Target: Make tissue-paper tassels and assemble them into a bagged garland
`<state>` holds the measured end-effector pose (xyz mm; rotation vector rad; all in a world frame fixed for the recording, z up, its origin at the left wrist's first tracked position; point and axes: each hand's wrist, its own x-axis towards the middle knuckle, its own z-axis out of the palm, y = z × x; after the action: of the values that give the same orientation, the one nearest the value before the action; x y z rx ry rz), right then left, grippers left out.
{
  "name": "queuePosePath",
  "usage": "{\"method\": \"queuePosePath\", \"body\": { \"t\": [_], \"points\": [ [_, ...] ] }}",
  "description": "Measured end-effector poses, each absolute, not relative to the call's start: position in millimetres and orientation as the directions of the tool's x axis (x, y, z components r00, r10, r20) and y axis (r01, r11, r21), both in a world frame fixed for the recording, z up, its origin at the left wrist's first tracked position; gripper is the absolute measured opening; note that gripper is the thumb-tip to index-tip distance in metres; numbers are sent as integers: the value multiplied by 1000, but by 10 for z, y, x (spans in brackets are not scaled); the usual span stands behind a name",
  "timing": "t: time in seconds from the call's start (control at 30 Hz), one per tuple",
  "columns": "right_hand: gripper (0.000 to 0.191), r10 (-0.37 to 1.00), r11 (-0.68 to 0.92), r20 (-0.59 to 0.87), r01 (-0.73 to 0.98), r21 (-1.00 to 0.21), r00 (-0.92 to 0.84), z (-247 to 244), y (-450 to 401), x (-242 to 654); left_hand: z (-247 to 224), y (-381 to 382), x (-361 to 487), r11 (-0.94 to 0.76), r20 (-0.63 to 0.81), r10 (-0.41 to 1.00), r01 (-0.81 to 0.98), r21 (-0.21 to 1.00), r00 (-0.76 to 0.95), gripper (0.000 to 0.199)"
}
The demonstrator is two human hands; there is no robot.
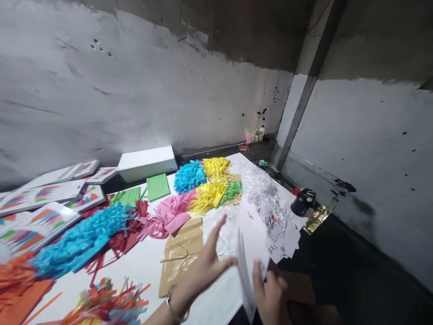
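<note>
A bunch of white paper sheets [254, 232] stands on edge, slightly fanned, in front of me. My right hand [271, 291] grips its lower right side, thumb on the near face. To its left is my left hand [207, 266], with thumb and fingers spread wide; the thumb tip is at the sheets' left edge, and whether it touches I cannot tell. Under the left hand lie a brown paper piece in clear plastic [182, 243] and a pale white flat piece [214, 300]. Shredded silvery tinsel [262, 189] is heaped just behind the sheets.
Blue [189, 177], yellow [208, 196] and pink [172, 210] fringed paper covers the white table. Printed white boxes [56, 221] are stacked at left, beside a plain white box [147, 162]. At right are printed papers [286, 241], a black container [302, 203] and gold foil [317, 220].
</note>
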<state>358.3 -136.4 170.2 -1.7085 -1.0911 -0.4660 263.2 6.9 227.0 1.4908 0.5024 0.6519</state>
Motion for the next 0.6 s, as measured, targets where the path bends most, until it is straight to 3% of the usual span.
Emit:
{"method": "queuePosePath", "body": {
  "t": [0.07,0.2,0.37,0.47,0.6],
  "points": [
    [31,483,-41,778,898,-437,401,1813,-1250,3433,2321,11,2569,-8,87,602,-102,995,794,79],
    [39,609,102,759,925,-365,232,1957,-1164,3375,2337,147,2411,198,-100,666,-46,979,739,35],
    [47,565,50,788,943,-329,245,2135,-1145,3737,2370,345,2218,501,-241,464,-28,865,853,34],
    [43,602,88,773,945,-315,201,2264,-1077,3859,2383,302,2174,562,-255,387,-8,827,886,32],
    [25,647,195,737,892,-407,195,2443,-1032,3893,2328,237,2154,594,-256,329,11,804,909,32]
  ]
}}
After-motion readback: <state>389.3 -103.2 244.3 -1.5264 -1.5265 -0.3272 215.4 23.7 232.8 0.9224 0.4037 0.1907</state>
